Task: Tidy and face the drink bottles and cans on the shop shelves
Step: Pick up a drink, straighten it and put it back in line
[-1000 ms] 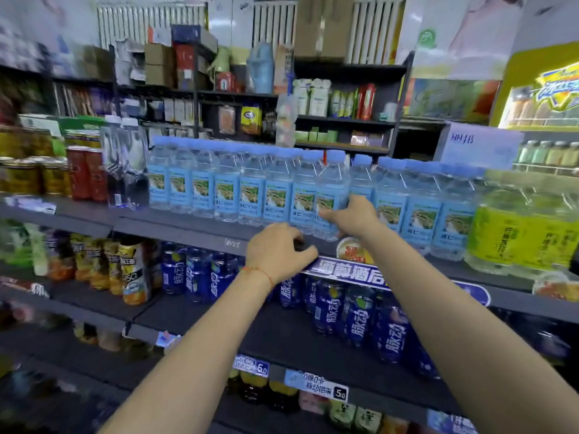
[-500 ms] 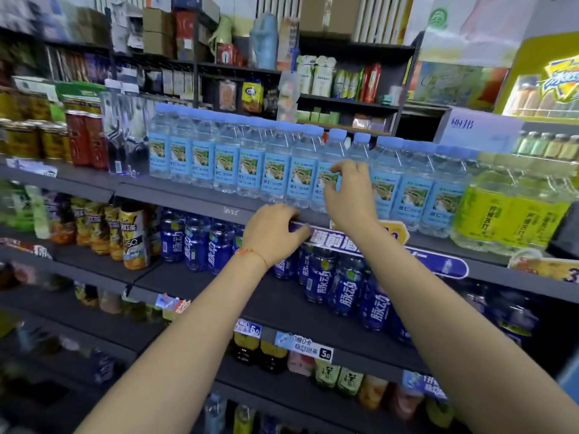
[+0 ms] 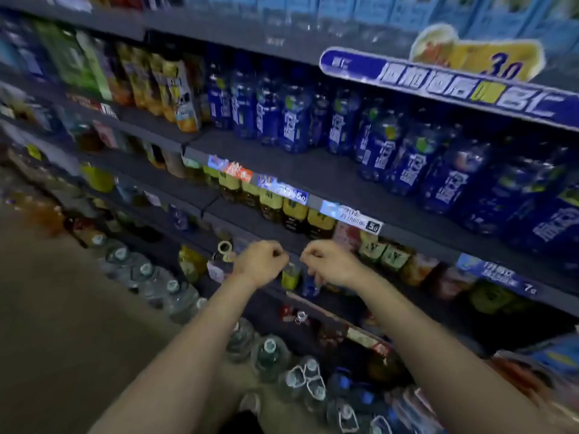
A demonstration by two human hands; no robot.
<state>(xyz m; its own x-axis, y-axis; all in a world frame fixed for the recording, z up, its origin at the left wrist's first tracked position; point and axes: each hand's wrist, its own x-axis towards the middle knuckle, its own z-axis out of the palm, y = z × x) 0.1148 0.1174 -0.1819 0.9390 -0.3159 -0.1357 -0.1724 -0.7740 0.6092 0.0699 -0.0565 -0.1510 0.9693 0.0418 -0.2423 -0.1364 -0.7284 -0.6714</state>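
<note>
The view is blurred and tilted down the shelving. My left hand [image 3: 261, 261] and my right hand [image 3: 329, 263] hang side by side in front of a low shelf, fingers curled loosely, holding nothing. Behind them stand a small yellow-green bottle [image 3: 290, 277] and a small blue bottle [image 3: 310, 285]. Dark blue drink bottles [image 3: 404, 158] fill the shelf above. Yellow-labelled bottles [image 3: 294, 211] line the shelf under those. The bases of the light-blue water bottles [image 3: 360, 14] show at the top edge.
Large clear water jugs [image 3: 269, 352] stand in a row on the floor along the shelf base. Orange and yellow juice bottles [image 3: 175, 89] sit left of the blue ones. A blue promo strip [image 3: 454, 86] and price tags [image 3: 354, 214] run along shelf edges. Bare floor [image 3: 62, 308] lies left.
Both hands have left the water-bottle shelf and dropped to a low shelf. The camera has tilted sharply down and moved closer.
</note>
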